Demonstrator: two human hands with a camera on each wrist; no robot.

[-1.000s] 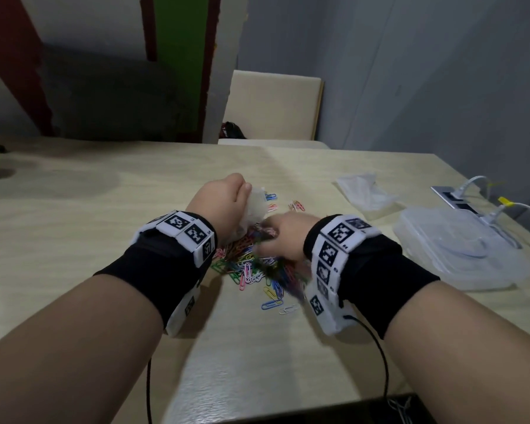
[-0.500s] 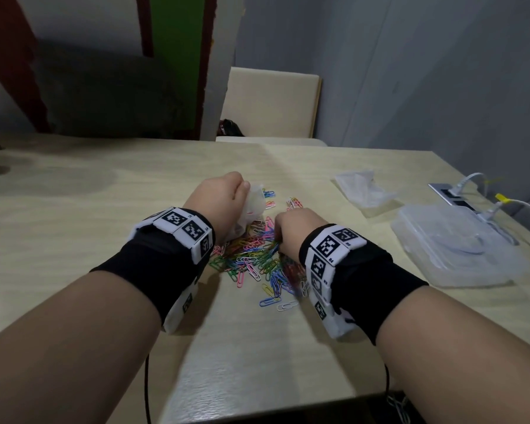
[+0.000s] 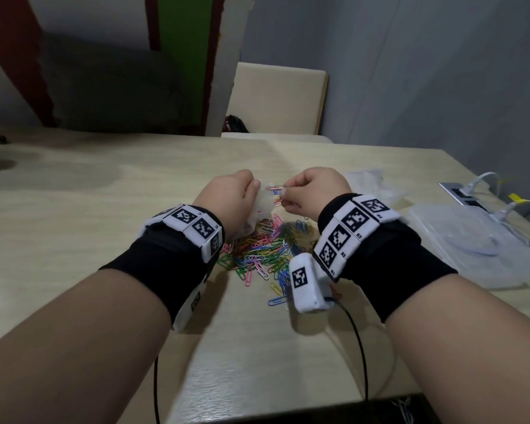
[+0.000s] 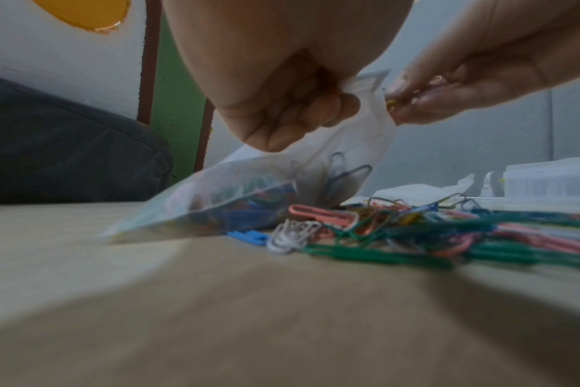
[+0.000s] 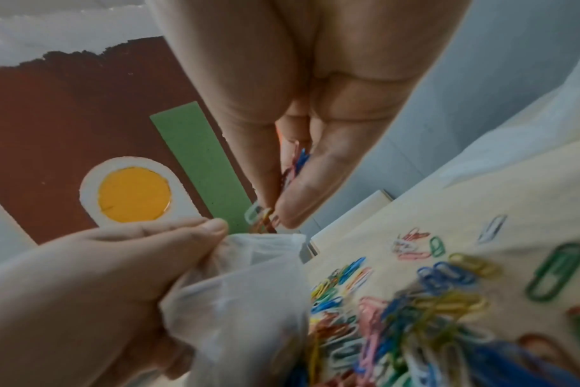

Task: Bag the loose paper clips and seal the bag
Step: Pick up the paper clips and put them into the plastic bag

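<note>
Right hand (image 3: 314,191) is up off the pile now, a moment ago it was down in the clips grabbing; grip is pinched tight on a small bunch of paper clips (image 5: 293,167), sitting right at the bag (image 4: 235,193) mouth. Left hand (image 3: 231,195) hasn't moved: grip curled on the bag's top edge, holding the mouth up and open, bottom of the bag resting on the surface (image 3: 104,209). Bag already has a fair number of clips in it, per the left wrist view. So: one more load about to drop in, judging by the position. Main pile (image 3: 263,249) is loose on the surface just right of the bag, plenty left, so I'd say we're well short of sealing. Risk: mouth is narrow and floppy, clips could snag the rim or spill beside it. Clear plastic box (image 3: 471,243) off to the right, untouched.
</note>
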